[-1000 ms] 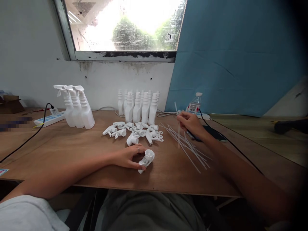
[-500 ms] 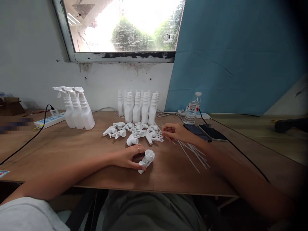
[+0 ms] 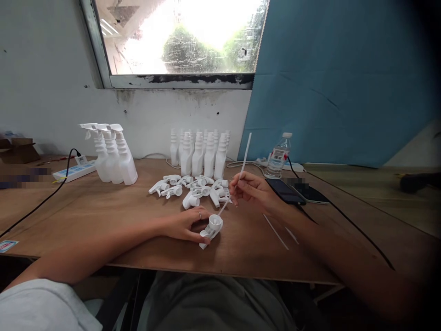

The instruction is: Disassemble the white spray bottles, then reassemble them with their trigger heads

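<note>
My left hand (image 3: 193, 224) rests on the table, closed around a white trigger spray head (image 3: 211, 231) whose round collar faces up. Pinched in my right hand (image 3: 253, 191) is a thin white dip tube (image 3: 245, 154), held at a slant. The tube's lower end comes down close to the far rim of the collar; whether it touches I cannot tell. Behind my hands lies a pile of white trigger spray heads (image 3: 191, 198). A few more dip tubes (image 3: 276, 233) lie on the table, partly hidden under my right forearm.
Several white bottles (image 3: 197, 156) without heads stand against the wall. To the left are three bottles (image 3: 112, 158) with spray heads on, near a power strip (image 3: 74, 171). At the right are a water bottle (image 3: 276, 158), phones (image 3: 285, 191) and a black cable (image 3: 358, 230).
My right hand has lifted a dip tube and turned it upright, its lower end now near the spray head's collar. My left hand keeps its hold on the spray head.
</note>
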Tool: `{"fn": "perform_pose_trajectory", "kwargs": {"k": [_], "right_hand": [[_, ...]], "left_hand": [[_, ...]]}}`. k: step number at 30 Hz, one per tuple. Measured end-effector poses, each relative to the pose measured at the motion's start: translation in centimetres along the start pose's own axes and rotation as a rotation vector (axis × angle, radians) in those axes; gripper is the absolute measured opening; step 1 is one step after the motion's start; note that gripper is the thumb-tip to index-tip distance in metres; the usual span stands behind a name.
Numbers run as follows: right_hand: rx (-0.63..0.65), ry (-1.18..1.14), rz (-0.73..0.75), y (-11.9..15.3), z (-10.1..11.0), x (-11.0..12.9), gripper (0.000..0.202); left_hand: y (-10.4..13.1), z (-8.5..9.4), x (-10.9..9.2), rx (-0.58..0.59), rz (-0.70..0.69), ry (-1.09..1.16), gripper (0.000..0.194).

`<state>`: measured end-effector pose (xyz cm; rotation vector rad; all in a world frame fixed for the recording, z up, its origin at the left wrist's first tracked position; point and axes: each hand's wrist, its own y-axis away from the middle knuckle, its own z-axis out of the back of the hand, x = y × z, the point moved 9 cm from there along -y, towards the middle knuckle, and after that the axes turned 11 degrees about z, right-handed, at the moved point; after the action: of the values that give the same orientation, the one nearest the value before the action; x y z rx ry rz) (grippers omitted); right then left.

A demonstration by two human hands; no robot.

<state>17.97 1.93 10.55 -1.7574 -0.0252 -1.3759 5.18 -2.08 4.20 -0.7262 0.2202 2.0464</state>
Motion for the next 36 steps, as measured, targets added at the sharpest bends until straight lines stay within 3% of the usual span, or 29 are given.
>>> {"fn": "perform_pose_trajectory", "kwargs": {"k": [10,19,32,36], "right_hand": [[0.027,0.029,0.01,0.1,-0.4,-0.1,0.015],[0.146,0.457,-0.061,1.2,-2.6,-2.3,0.022],[0.226,0.565,0.02,0.9,-4.7,-1.7,0.02],[0.242,0.7,0.062,0.8,-4.7,-1.6,0.017]], "left_hand": [[0.0,0.0,-0.1,0.005,0.009,-0.01,0.048],[0.1,-0.2,0.6,-0.003,0.019,-0.005,0.053],[0.0,-0.2,0.1,-0.011,-0.064,0.024,0.055],[-0.1,-0.1,0.2,-0.028,-0.069,0.023,0.056]]}}
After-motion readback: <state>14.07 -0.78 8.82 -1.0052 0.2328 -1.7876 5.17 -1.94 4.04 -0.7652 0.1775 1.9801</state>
